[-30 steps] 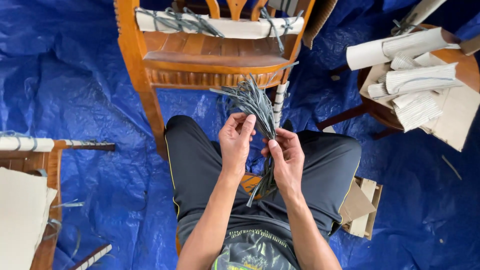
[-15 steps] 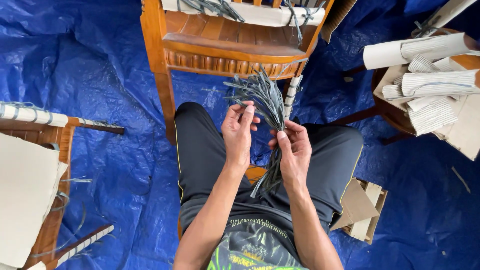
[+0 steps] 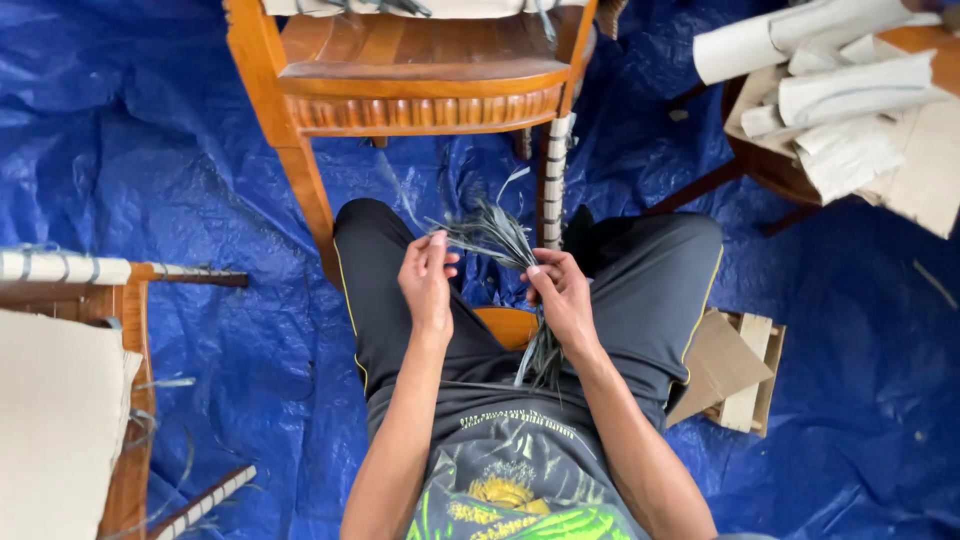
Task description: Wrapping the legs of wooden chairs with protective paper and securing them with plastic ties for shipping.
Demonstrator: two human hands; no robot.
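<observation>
Lowered toward the lap, the strip bundle (image 3: 500, 240) is gripped by the right hand (image 3: 560, 295); at nine o'clock, one strip is pinched by the left hand (image 3: 428, 280).

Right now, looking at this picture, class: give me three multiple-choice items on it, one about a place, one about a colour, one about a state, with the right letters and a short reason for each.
1. Where is the wooden chair?
A. In front of the person's knees
B. Behind the person
C. Lying on its side

2. What colour is the tarp on the floor?
A. Green
B. Blue
C. White

3. How is the bundle of grey strips held?
A. Lying loose on the floor
B. Tied to the chair
C. Gripped in the right hand

Answers:
1 A, it stands upright just beyond the knees.
2 B, blue sheeting covers the floor.
3 C, the right hand closes round it while the left hand pinches one strip.
</observation>
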